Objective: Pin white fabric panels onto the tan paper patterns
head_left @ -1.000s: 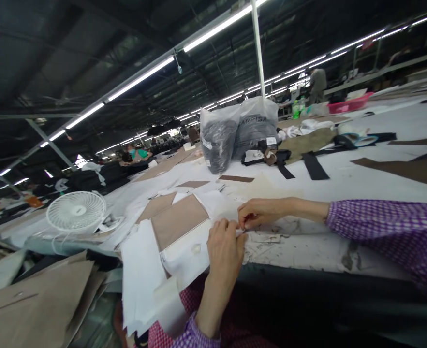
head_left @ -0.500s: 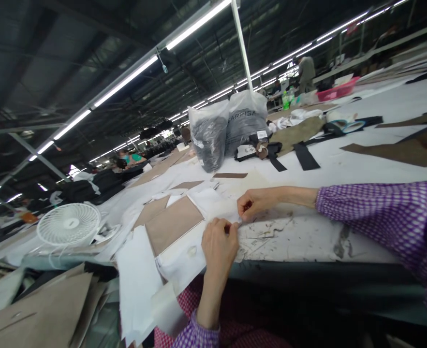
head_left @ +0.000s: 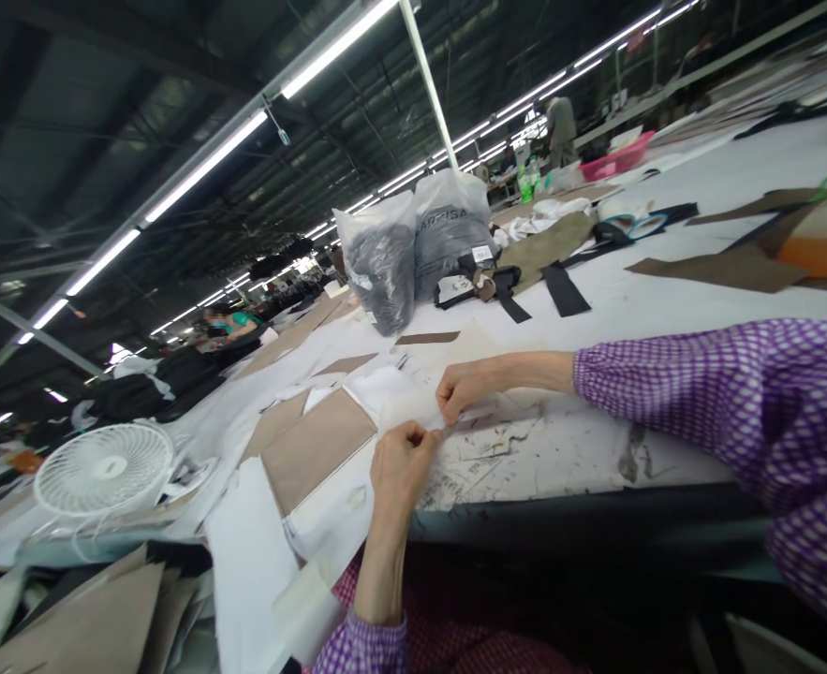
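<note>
My left hand (head_left: 400,468) is closed in a pinch near the table's front edge. Close beside it, my right hand (head_left: 470,384) is also pinched, with fingertips almost touching the left ones. Between them is the edge of a thin white sheet (head_left: 407,404), which both hands seem to grip; the fingertips hide the exact spot. Left of my hands, a flat brown fabric piece (head_left: 320,445) lies on white sheets. More white sheets (head_left: 248,562) hang over the table edge beside my lap.
A white fan (head_left: 108,468) stands at the left, above a stack of brown pieces (head_left: 82,618). Two filled plastic bags (head_left: 377,267) stand behind my hands. Dark strips (head_left: 566,290), scissors (head_left: 644,225) and a bottle of orange liquid (head_left: 824,239) lie rightward. Other people are far back.
The view has shifted, so the table and bags sit further left and the orange bottle shows more fully. Both hands stay pinched close together, the right hand's fingers now more closed over.
</note>
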Tool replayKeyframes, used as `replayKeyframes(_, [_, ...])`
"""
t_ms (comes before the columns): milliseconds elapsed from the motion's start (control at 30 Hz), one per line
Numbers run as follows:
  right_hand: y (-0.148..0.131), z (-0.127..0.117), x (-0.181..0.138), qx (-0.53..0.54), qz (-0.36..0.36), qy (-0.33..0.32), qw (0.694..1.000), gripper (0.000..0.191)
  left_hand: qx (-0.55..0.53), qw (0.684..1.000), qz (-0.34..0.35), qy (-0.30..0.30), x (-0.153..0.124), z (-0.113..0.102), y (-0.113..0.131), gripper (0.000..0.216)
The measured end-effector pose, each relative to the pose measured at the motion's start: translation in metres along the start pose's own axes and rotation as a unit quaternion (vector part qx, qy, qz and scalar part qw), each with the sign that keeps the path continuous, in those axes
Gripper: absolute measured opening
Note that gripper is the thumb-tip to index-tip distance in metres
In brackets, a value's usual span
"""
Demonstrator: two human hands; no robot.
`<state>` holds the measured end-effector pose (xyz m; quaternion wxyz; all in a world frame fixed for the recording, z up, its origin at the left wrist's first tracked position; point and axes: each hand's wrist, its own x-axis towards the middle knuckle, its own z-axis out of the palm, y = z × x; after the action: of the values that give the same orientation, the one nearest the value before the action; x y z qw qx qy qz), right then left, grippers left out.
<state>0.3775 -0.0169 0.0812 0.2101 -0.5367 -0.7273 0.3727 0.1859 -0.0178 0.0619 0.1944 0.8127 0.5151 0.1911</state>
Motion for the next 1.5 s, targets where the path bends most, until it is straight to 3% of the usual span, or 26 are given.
replayKeyframes(333, [-0.002,0.003,-0.001,-0.047,0.012,-0.001,0.999,0.004,0.006,1.000,0.013,-0.009,0.001,-0.001,0.004,0.021])
replayKeyframes(567, [-0.016,0.007,-0.003,-0.113,0.083,0.005,0.990,0.006,0.014,1.000,0.011,-0.017,-0.001,-0.003,0.009,0.019])
replayKeyframes(733, [-0.007,-0.006,0.000,-0.155,0.088,0.053,0.983,0.030,0.016,1.000,0.016,-0.009,-0.001,-0.003,0.009,0.020])
replayKeyframes(833, [-0.003,-0.015,-0.001,-0.176,0.054,0.061,0.981,0.026,0.008,1.000,0.022,-0.006,0.000,0.000,0.012,0.021])
replayKeyframes(900, [-0.001,-0.018,-0.002,-0.162,-0.004,0.044,0.986,0.018,-0.001,1.000,0.027,-0.004,0.003,0.004,0.017,0.021])
replayKeyframes(1000, [0.004,-0.017,-0.003,-0.096,-0.096,-0.046,0.990,0.011,-0.022,0.999,0.043,-0.005,0.008,0.006,0.022,0.020])
replayKeyframes(1067, [0.009,-0.016,-0.002,-0.062,-0.103,-0.093,0.988,0.013,-0.045,0.997,0.059,-0.017,0.009,0.001,0.019,0.020])
replayKeyframes(1167, [0.013,-0.016,-0.002,-0.053,-0.066,-0.102,0.991,0.012,-0.094,0.993,0.067,-0.031,0.004,-0.013,0.006,0.016])
replayKeyframes(1300, [0.010,-0.019,-0.003,-0.056,-0.055,-0.116,0.990,0.019,-0.115,0.989,0.083,0.029,-0.014,-0.021,-0.010,0.014])
replayKeyframes(1400, [0.008,-0.019,-0.003,-0.059,-0.051,-0.113,0.990,0.025,-0.016,0.989,0.125,0.074,-0.026,-0.011,-0.010,0.004])
replayKeyframes(1500, [0.008,-0.018,-0.002,-0.081,-0.041,-0.098,0.991,0.028,0.035,0.988,0.113,0.099,-0.030,0.000,-0.005,0.006])
